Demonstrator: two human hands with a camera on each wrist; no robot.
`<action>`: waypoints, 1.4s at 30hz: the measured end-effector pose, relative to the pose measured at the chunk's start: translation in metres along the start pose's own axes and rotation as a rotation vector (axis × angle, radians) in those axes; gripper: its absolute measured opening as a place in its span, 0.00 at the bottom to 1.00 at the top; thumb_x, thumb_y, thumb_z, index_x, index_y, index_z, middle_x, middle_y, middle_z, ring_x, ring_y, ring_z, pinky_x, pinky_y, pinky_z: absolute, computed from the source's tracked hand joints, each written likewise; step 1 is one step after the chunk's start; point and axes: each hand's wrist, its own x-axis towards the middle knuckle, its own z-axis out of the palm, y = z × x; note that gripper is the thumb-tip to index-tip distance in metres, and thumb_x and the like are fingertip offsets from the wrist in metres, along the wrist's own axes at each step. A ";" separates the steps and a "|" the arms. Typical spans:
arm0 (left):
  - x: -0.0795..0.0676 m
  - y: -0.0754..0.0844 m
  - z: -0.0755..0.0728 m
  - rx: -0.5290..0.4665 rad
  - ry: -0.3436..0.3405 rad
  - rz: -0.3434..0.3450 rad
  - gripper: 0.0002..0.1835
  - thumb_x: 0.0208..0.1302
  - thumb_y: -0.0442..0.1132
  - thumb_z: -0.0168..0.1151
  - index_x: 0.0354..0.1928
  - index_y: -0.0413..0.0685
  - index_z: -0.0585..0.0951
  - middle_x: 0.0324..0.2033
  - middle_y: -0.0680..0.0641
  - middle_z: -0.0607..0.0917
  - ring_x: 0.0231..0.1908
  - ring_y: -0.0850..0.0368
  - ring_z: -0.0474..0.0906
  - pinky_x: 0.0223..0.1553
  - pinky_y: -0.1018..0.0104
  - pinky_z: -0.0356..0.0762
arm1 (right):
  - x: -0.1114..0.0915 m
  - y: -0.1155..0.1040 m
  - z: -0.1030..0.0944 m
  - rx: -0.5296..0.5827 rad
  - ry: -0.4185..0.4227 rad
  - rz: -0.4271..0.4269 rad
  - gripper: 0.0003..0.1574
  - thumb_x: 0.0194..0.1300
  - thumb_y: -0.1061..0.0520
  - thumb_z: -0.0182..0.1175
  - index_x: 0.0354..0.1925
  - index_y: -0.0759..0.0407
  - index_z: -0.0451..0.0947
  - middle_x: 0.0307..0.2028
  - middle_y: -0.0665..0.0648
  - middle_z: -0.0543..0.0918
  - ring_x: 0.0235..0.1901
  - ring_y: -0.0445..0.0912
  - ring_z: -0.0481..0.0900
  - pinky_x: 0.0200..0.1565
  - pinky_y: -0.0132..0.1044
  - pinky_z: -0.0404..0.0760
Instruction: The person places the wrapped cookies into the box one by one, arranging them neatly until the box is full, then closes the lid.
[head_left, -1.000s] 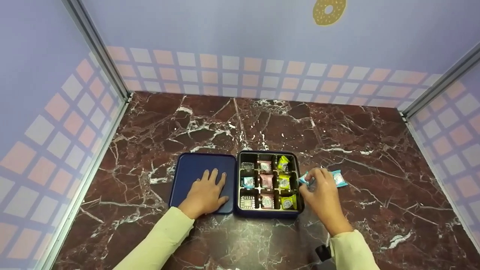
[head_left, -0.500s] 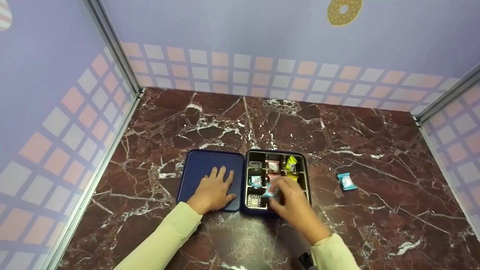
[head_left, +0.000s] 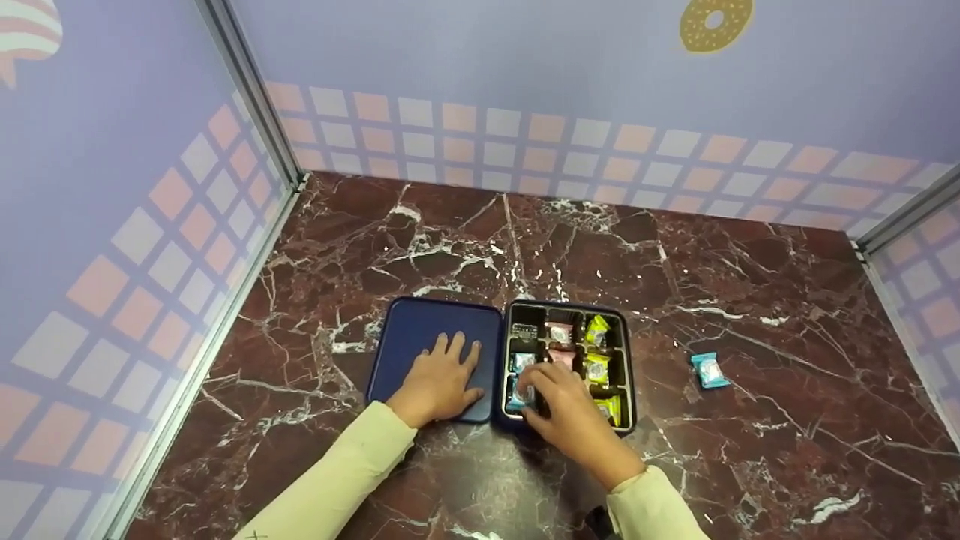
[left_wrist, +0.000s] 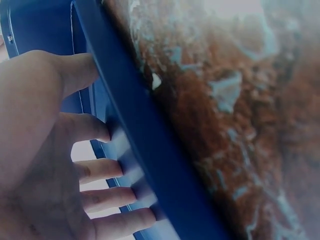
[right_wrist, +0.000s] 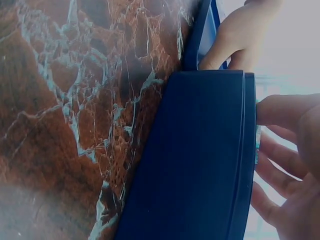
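My left hand (head_left: 437, 379) rests flat, fingers spread, on the blue lid (head_left: 411, 326) lying to the left of the box. The dark blue box (head_left: 631, 382) holds a tray of small compartments. Over its near-left compartment, my right hand (head_left: 561, 401) has thumb and fingertips around a blue-wrapped candy (head_left: 515, 397). A bit of teal wrapper shows between thumb and fingers in the right wrist view. Another blue-wrapped candy (head_left: 523, 363) sits in the compartment behind. Green-wrapped candies (head_left: 598, 367) fill the right column. Pink-wrapped candies (head_left: 559, 332) show in the middle column, its near compartment hidden by my hand.
One more blue-wrapped candy (head_left: 709, 370) lies on the marbled table (head_left: 750, 435) to the right of the box. Patterned panels (head_left: 480, 67) enclose the back and both sides of the table.
My right hand has carried the blue-wrapped candy from right of the box leftward to the near-left compartment. The left hand has stayed on the lid. The head view has shifted slightly.
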 end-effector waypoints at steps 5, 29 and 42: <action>-0.001 0.001 -0.001 -0.010 -0.005 0.000 0.40 0.68 0.63 0.51 0.75 0.53 0.56 0.74 0.39 0.57 0.72 0.36 0.55 0.62 0.42 0.68 | -0.002 0.004 -0.003 0.010 0.023 -0.027 0.16 0.51 0.59 0.73 0.39 0.53 0.80 0.53 0.54 0.81 0.55 0.51 0.77 0.56 0.53 0.74; -0.005 -0.006 0.002 -0.033 0.020 0.002 0.40 0.67 0.62 0.51 0.75 0.49 0.58 0.72 0.36 0.58 0.70 0.32 0.56 0.60 0.39 0.69 | -0.043 0.084 -0.070 -0.026 0.298 0.335 0.19 0.60 0.64 0.64 0.51 0.64 0.78 0.60 0.64 0.74 0.61 0.59 0.68 0.64 0.60 0.64; 0.001 0.001 -0.002 -0.021 -0.001 0.018 0.40 0.68 0.62 0.52 0.75 0.50 0.58 0.72 0.36 0.58 0.71 0.33 0.55 0.59 0.39 0.70 | -0.079 0.152 -0.089 -0.163 0.076 0.682 0.32 0.68 0.57 0.54 0.66 0.67 0.64 0.70 0.76 0.53 0.70 0.73 0.47 0.59 0.76 0.55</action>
